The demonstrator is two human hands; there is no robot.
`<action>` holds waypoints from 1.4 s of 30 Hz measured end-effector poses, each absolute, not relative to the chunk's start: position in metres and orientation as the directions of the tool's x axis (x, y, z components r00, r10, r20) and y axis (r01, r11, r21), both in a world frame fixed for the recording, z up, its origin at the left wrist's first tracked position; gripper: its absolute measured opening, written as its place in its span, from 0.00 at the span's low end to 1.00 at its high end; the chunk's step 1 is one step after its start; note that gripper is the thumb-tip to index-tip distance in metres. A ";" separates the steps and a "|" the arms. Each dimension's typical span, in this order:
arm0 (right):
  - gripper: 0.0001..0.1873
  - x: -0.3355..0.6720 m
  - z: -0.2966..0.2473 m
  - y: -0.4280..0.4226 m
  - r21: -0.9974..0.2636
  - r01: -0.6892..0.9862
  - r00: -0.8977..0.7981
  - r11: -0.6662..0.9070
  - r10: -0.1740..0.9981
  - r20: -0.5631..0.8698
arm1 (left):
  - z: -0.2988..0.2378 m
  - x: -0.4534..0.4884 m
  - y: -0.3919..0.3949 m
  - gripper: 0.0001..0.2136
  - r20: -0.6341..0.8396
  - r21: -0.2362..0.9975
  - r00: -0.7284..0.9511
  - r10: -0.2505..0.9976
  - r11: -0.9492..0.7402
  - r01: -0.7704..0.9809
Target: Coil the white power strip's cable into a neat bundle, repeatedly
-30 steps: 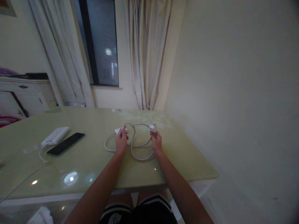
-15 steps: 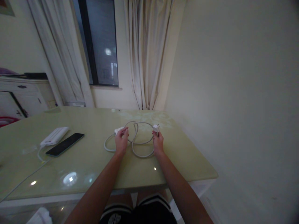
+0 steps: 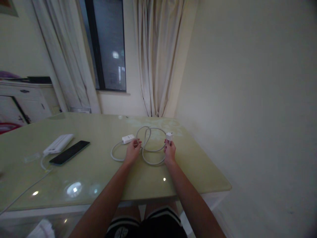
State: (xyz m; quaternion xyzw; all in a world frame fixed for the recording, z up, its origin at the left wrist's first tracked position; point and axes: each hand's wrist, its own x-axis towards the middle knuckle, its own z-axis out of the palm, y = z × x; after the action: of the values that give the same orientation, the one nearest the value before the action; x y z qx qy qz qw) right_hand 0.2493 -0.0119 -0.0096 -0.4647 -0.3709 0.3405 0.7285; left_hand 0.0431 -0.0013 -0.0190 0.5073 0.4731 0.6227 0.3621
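A white plug [image 3: 169,136] is held up in my right hand [image 3: 170,151], whose fingers are closed on its lower part with the prongs pointing away to the right. Its grey cord [image 3: 153,163] lies in loose crossing loops on the table between my hands. My left hand [image 3: 133,152] has its fingertips closed on a part of the cord at the left side of the loops. Just beyond that hand, the white socket block [image 3: 128,138] at the cord's other end rests on the table, touched by neither hand.
To the left lie a black phone [image 3: 69,153] and a white power bank [image 3: 58,144] with a thin white cable [image 3: 27,189] running off left. The pale green table [image 3: 99,178] ends near a wall on the right. Curtains [image 3: 158,59] and a window stand behind.
My left hand has shifted right, off the socket block and onto the cord. My right hand has moved slightly right with the plug, and the cord loops have shifted a little.
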 end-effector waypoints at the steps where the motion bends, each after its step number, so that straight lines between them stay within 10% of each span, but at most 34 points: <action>1: 0.23 0.250 -0.009 -0.012 -0.929 -0.195 0.495 0.314 0.849 0.183 | -0.020 0.043 -0.002 0.16 0.288 0.957 -0.193 0.938 -0.285 0.045; 13: 0.18 0.261 -0.011 -0.006 -0.844 -0.426 0.567 0.327 0.823 0.033 | -0.016 0.045 -0.009 0.15 0.370 0.925 -0.173 0.913 -0.344 0.161; 24: 0.15 0.280 0.021 -0.019 -0.662 -0.515 0.585 0.544 0.788 0.192 | -0.012 0.046 -0.010 0.16 0.425 0.904 -0.349 0.835 -0.410 0.122; 33: 0.14 0.256 0.074 -0.049 -0.622 0.141 0.704 0.771 0.364 0.610 | -0.017 0.044 -0.001 0.16 0.283 0.959 -0.373 0.884 -0.267 0.093; 42: 0.14 0.193 0.021 -0.035 -0.553 0.331 0.147 0.765 0.537 0.831 | -0.017 0.040 -0.004 0.08 0.294 0.945 -0.339 0.894 -0.219 0.241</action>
State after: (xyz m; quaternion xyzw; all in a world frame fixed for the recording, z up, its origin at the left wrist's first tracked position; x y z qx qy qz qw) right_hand 0.1932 -0.0352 0.0207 -0.3344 -0.6485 0.0758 0.6796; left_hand 0.0399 -0.0036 -0.0174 0.5053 0.5615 0.5952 0.2740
